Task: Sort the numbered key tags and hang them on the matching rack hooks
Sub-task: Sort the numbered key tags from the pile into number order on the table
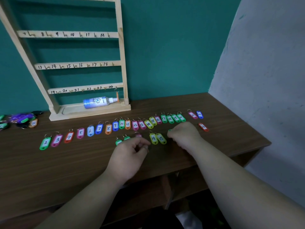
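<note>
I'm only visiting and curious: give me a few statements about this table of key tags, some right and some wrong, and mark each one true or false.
1. A bottle lies on its side in the base of the rack. True.
2. Every hook carries a tag. False: only one orange tag hangs, under number 24; the other hooks in view are bare.
3. Between the left hand and the right hand, yellow tag 14 and yellow tag 15 lie side by side. True.
4. In the long row, tag 2 is red. False: it is green.
</note>
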